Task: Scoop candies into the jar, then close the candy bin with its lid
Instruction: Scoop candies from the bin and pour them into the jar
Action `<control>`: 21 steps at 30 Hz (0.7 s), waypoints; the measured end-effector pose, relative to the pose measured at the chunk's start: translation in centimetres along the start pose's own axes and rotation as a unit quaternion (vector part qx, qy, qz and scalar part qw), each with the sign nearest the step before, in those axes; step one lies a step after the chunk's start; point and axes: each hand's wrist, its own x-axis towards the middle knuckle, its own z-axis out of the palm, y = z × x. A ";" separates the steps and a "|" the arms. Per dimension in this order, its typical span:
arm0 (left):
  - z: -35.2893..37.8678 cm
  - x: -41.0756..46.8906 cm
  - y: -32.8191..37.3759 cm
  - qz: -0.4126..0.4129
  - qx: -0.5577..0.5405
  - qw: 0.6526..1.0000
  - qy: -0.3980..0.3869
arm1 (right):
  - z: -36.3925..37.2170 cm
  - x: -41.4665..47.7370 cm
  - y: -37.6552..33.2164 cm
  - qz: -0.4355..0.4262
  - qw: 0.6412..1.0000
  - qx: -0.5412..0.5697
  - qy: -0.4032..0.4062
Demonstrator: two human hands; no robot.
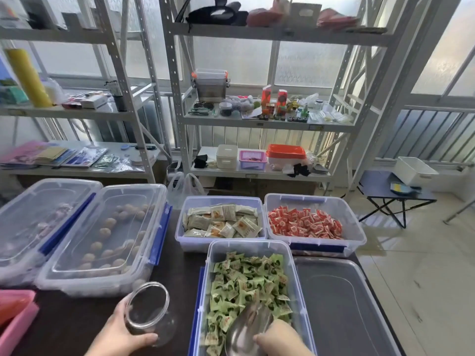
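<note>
- Left hand (120, 335): near left of centre, fingers and thumb wrapped round the side of the jar.
- Jar (147, 312): clear and lidless, its mouth turned up and slightly tilted. It sits just left of the candy bin; whether its base rests on the table cannot be told.
- Right hand (280, 340): at the near edge, over the near end of the candy bin, fingers curled round the rear of the scoop.
- Scoop (246, 327): shiny metal, its bowl pointing far-left and lying in the green candies; the handle is hidden by the hand.
- Candy bin (295, 278): clear plastic with blue latches, open, near centre of the table.
- Green candies (246, 281): wrapped pieces covering the bin's floor.
- Lid (336, 304): clear, lying flat on the table just right of the candy bin.
- Table (180, 273): dark top.
- Bin of beige packets (221, 199): open, just beyond the candy bin.
- Bin of red candies (357, 227): open, to the right of the beige bin.
- Lidded bin of round pieces (108, 240): on the left, closed.
- Second lidded bin (38, 222): at the far left, contents blurred.
- Pink container (15, 319): at the near left edge.
- Metal shelving (257, 122): along the far wall, holding assorted goods.
</note>
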 end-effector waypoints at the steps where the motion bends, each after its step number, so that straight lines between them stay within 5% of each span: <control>1: 0.3 0.1 0.0 0.005 -0.002 1.000 0.011 | 1.0 0.1 0.5 0.014 1.000 0.007 -0.011; 6: 1.8 0.5 -0.9 -0.036 -0.008 0.998 0.044 | 4.4 0.1 1.3 0.091 0.991 0.054 -0.080; 14: 2.3 1.3 1.1 -0.013 0.075 0.997 -0.002 | 7.0 -0.6 1.4 0.079 0.968 0.222 0.083; 21: 2.9 1.5 3.3 0.036 0.114 0.992 -0.039 | 7.8 -0.1 1.0 0.155 0.816 0.554 0.055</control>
